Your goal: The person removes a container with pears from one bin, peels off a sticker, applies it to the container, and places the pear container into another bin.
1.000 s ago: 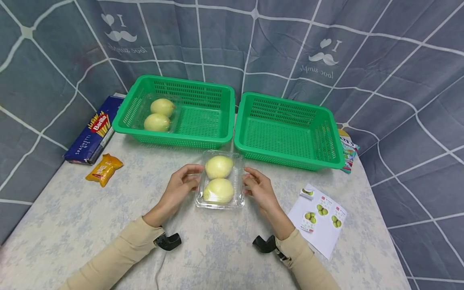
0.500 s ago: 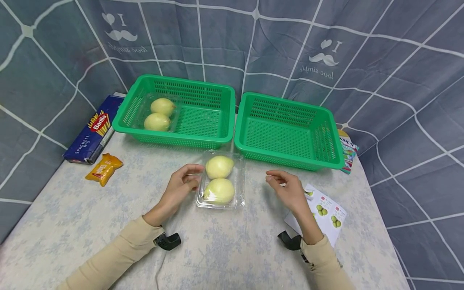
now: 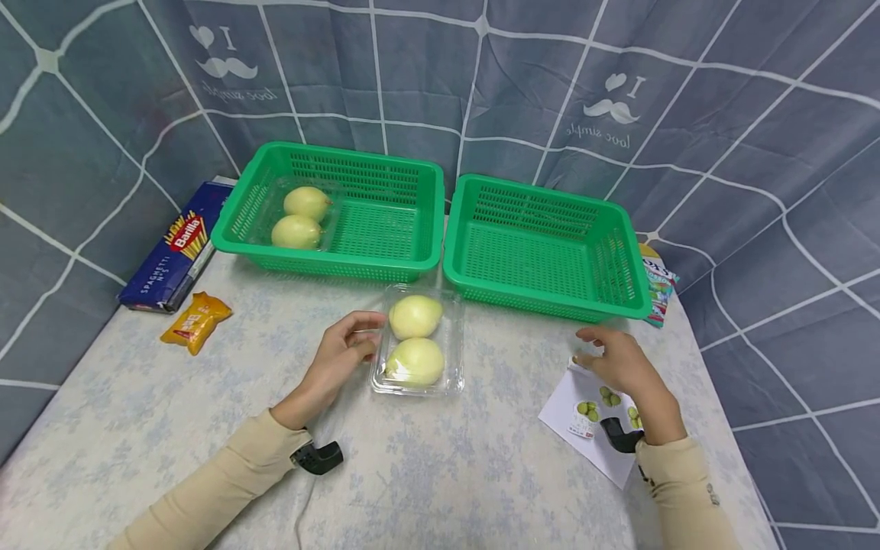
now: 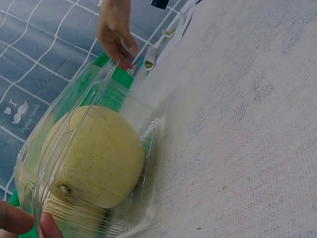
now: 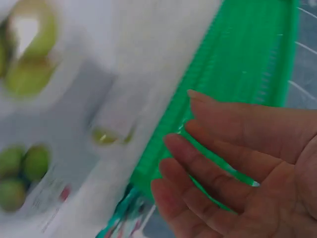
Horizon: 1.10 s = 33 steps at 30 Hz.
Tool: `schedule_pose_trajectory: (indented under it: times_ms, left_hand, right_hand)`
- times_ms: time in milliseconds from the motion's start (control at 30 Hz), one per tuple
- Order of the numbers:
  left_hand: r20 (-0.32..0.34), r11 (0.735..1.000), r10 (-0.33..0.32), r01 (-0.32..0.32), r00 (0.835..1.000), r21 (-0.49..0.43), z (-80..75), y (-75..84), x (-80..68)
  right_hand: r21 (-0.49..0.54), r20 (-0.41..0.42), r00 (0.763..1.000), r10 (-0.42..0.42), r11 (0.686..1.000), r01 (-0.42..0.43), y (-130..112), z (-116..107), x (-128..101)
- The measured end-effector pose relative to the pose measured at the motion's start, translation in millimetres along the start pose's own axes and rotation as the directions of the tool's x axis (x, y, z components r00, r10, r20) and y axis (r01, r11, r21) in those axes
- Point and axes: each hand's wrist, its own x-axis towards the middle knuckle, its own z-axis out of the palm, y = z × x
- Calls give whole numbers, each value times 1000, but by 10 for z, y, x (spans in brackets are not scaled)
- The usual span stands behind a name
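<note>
A clear plastic clamshell container (image 3: 451,347) with two pale yellow melons (image 3: 415,361) lies mid-table. My left hand (image 3: 340,357) pinches its left rim between thumb and finger, as the left wrist view shows with the fingertips (image 4: 49,227) at the edge. My right hand (image 3: 624,365) is over the upper part of a white sheet of stickers (image 3: 558,418), nothing in its fingers. In the right wrist view the fingers are spread and loosely bent. Green fruit is printed on the stickers, and one sticker (image 5: 105,136) has a curled-up edge.
Two green baskets stand at the back. The left basket (image 3: 330,265) holds another clear pack of two melons (image 3: 306,202); the right basket (image 3: 525,256) has a bare bottom. A spaghetti box (image 3: 165,263) and orange packet (image 3: 197,321) lie left, a colourful packet (image 3: 658,290) far right.
My right hand has left the container's right side and moved right to the sticker sheet. My left hand has stayed at the container's left rim.
</note>
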Motion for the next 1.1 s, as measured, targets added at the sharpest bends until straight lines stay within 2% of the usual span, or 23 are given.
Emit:
schedule_pose_trajectory:
  times_ms: [200,533,700,867,1100]
  left_hand:
    - [8,1000,3,-3,1000,1,-17,-7,3]
    - [9,1000,1,-1,1000,-5,-16,-7,0]
    - [7,1000,0,0,1000,0,-14,-5,0]
    - [3,1000,-10,10,1000,7,-11,-9,1]
    - [3,1000,-10,10,1000,4,-16,-5,5]
  right_hand:
    - [-98,24,1000,8,995,-6,157,35,43]
    - [-138,-31,998,-50,989,46,267,83,79]
    - [-137,-31,997,-67,989,62,289,68,70]
    - [-132,-31,997,-74,989,69,279,69,49]
    - [-132,-69,988,-139,983,129,132,84,26]
